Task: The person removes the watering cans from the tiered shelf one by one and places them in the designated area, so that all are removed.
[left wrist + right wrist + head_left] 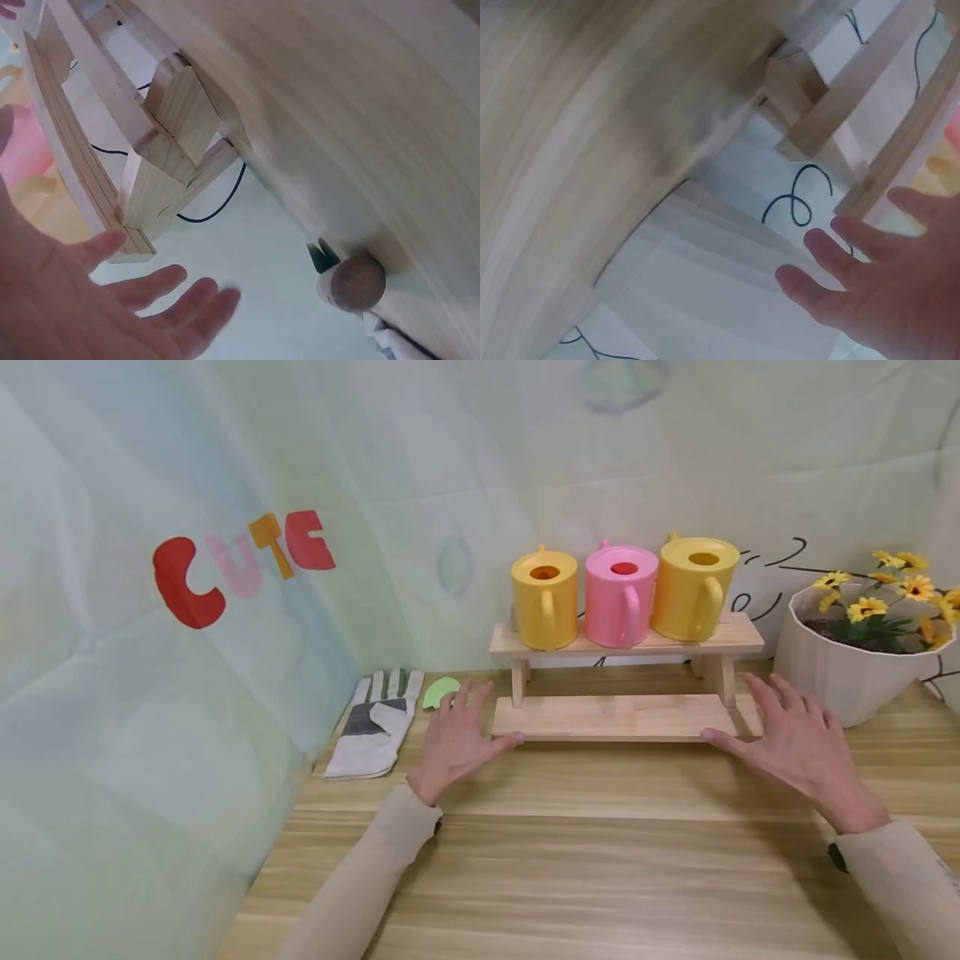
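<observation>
We logged one two-tier wooden stand (615,718), far centre-right, between left hand (457,739) and right hand (798,747), both spread wide, gripping nothing: seemingly a positioning step, the next move calling for an even two-ended hold.

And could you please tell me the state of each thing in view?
Left yellow can: upright, top hole open
Pink can: upright, top hole open
Right yellow can: upright, top hole open
Wooden stand: upright, bearing these cans
Glove: lying flat, unworn
Pot: upright, planted
Yellow flowers: blossoms open
Left hand: fingers spread
Right hand: fingers spread
</observation>
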Demonstrator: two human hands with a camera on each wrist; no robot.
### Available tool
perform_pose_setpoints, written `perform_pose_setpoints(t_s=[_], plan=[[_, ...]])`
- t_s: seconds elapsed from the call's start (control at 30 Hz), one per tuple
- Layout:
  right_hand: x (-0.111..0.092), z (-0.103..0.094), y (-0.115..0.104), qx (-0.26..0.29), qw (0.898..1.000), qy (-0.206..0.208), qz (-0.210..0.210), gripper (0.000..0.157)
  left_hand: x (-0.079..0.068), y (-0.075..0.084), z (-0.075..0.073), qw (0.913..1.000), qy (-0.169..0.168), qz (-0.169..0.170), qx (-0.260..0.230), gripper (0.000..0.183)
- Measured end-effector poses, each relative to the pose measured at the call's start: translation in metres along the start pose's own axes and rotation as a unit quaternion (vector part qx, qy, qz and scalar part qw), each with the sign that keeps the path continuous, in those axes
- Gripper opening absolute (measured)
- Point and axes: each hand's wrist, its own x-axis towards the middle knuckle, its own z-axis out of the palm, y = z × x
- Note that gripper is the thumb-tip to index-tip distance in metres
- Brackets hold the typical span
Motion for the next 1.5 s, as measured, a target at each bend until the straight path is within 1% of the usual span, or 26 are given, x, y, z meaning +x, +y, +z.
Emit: perform_pose_setpoints(t_s=[0.1, 0.17, 0.27, 0.33, 0.43, 0.5, 0.57, 0.67, 0.77, 1.0, 1.07, 1.27, 1.37, 1.5], plan=[[0.0, -0.006, -0.007, 0.032, 0.999, 0.022, 0.013, 0.112, 0.003, 0.001, 0.0, 0.9993, 0.001, -0.021, -0.033, 0.105], [-0.001, -0.01, -0.011, 0.06, 0.997, 0.04, 0.021, 0.108, 0.005, 0.003, -0.001, 0.9974, 0.0, -0.035, -0.063, 0.104], [-0.001, -0.016, -0.02, 0.11, 0.991, 0.074, 0.023, 0.096, 0.008, 0.004, -0.003, 0.9922, -0.007, -0.058, -0.111, 0.1], [0.0, -0.02, -0.027, 0.142, 0.985, 0.096, 0.023, 0.087, 0.009, 0.005, -0.004, 0.9873, -0.018, -0.077, -0.138, 0.099], [0.002, -0.026, -0.037, 0.176, 0.976, 0.129, 0.025, 0.073, 0.011, 0.004, -0.004, 0.9793, -0.043, -0.109, -0.165, 0.097], [0.005, -0.03, -0.043, 0.19, 0.971, 0.143, 0.032, 0.067, 0.012, 0.004, -0.004, 0.971, -0.064, -0.128, -0.191, 0.098], [0.01, -0.035, -0.048, 0.203, 0.967, 0.15, 0.041, 0.064, 0.013, 0.003, -0.002, 0.9615, -0.082, -0.14, -0.222, 0.098], [0.02, -0.043, -0.054, 0.219, 0.964, 0.145, 0.052, 0.063, 0.015, 0.002, 0.003, 0.9427, -0.103, -0.145, -0.282, 0.1], [0.032, -0.051, -0.06, 0.233, 0.961, 0.133, 0.064, 0.065, 0.019, 0.001, 0.007, 0.9286, -0.119, -0.146, -0.32, 0.1], [0.061, -0.063, -0.072, 0.258, 0.955, 0.102, 0.102, 0.077, 0.025, 0.002, 0.012, 0.9048, -0.151, -0.145, -0.371, 0.105], [0.068, -0.064, -0.074, 0.268, 0.952, 0.095, 0.112, 0.078, 0.027, 0.003, 0.013, 0.8989, -0.155, -0.146, -0.383, 0.107], [0.084, -0.065, -0.079, 0.297, 0.941, 0.08, 0.139, 0.077, 0.031, 0.005, 0.015, 0.8911, -0.152, -0.141, -0.404, 0.105], [0.091, -0.065, -0.08, 0.305, 0.938, 0.074, 0.146, 0.076, 0.034, 0.005, 0.016, 0.882, -0.151, -0.146, -0.422, 0.105], [0.099, -0.064, -0.081, 0.321, 0.934, 0.075, 0.141, 0.064, 0.037, 0.005, 0.017, 0.8734, -0.148, -0.153, -0.438, 0.104]])
